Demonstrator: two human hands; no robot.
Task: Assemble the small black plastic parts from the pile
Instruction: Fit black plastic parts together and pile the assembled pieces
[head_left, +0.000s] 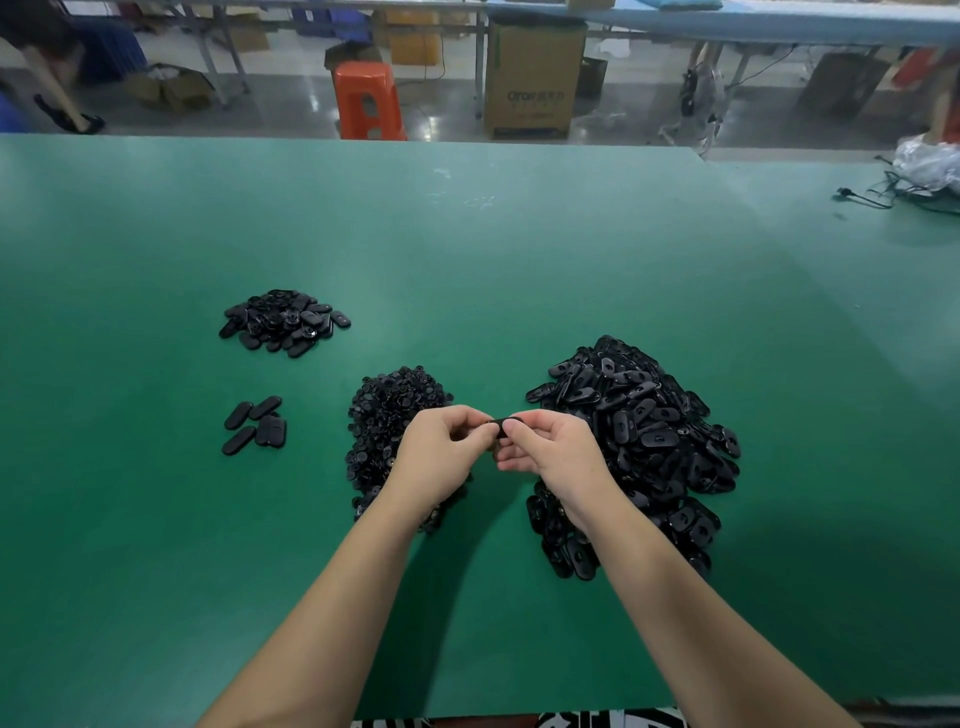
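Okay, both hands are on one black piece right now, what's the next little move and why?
Probably press the two halves together until they seat. Both the left hand and right hand pinch one black part between the small-piece pile and the oval pile; nothing shows it joined yet.

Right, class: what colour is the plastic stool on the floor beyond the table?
Orange-red. The stool shows in the head view, at top centre.

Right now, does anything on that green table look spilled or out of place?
Nothing stands out. The black parts sit in separate heaps on the table, and both hands, left hand and right hand, hold one part between them.
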